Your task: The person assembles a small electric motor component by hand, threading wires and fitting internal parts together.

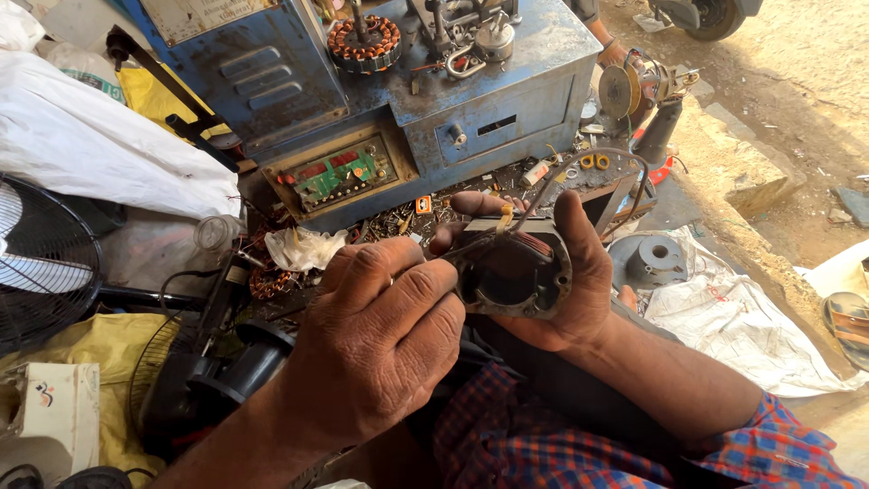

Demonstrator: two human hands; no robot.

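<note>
Head view: right hand (579,272) grips one motor stator (516,272) at frame centre, thumb over rim, copper windings showing at top. Left hand (380,335) closed in pinch at stator's left edge, seemingly on wire lead; exact contact hidden. Step looks like working leads or winding on stator. Next move likely needs steady hold and fine pull. Two leads loop upward. One wound armature (364,43) on blue machine (380,91), upper centre. One fan guard (41,263) at left edge.
</note>
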